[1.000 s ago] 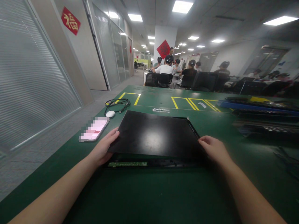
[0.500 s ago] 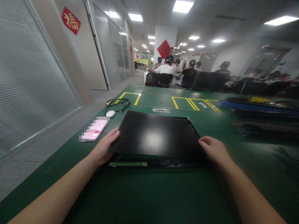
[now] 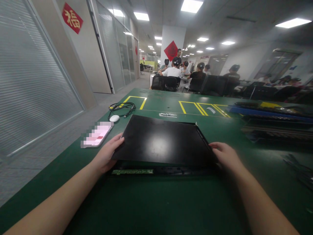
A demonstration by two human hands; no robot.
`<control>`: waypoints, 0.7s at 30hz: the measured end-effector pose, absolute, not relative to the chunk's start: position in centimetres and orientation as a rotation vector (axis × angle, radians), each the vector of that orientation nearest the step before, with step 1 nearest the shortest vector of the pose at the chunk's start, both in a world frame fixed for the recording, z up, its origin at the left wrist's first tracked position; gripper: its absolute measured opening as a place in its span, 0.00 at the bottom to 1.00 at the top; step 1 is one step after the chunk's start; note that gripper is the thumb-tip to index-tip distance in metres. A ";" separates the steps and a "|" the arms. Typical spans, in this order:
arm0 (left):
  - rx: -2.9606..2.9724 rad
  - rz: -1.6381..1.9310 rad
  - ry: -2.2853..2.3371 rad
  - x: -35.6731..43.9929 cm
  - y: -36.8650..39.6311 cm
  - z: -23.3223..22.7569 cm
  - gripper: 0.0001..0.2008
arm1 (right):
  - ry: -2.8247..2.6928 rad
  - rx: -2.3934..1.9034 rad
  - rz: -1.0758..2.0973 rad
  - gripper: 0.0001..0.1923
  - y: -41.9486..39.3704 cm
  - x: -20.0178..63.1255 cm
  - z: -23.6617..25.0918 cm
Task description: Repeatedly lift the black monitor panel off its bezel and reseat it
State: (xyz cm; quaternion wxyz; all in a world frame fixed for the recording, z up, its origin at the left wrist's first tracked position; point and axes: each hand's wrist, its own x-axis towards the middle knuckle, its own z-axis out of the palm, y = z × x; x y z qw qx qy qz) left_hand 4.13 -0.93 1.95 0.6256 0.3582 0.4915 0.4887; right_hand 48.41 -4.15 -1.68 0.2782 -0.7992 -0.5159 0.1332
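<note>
Black panel (image 3: 161, 142) is what I've got between my hands, lying flat on the green table (image 3: 156, 202) right in front of me, long axis running left to right, so the long near edge faces me and the short ends sit at my fingers. Its far right corner points off toward the yellow floor-style markings (image 3: 195, 107) on the table. Under the near edge there's a thin green circuit strip (image 3: 133, 171) peeking out, just inside my left fingers.

My left hand (image 3: 106, 155) is pressed on the panel's left short edge, fingers (image 3: 117, 143) together and laid along the edge, thumb side up. My right hand (image 3: 226, 156) is at the right near corner, fingers curled on that edge; can't tell how far they wrap underneath, it's too dark there.

Just beyond my left fingers is a phone (image 3: 96, 134) lying flat, and past that a white mouse (image 3: 114, 118) with a coiled black cable (image 3: 122, 107). Well off past my right fingers there's a stack of dark trays (image 3: 276, 125). Other people sit at desks far behind the table.
</note>
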 end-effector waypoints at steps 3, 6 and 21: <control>0.853 1.118 1.136 4.1 -1.0 1.9 0.23 | -1.428 -2.135 0.412 0.18 -3.8 49.0 -2.6; 0.847 1.114 1.151 4.1 -0.9 1.8 0.22 | -1.447 -2.114 0.475 0.18 -3.7 49.2 -3.2; 0.849 1.127 1.079 4.1 -0.9 1.6 0.27 | -1.432 -2.121 0.519 0.23 -3.7 48.9 -2.8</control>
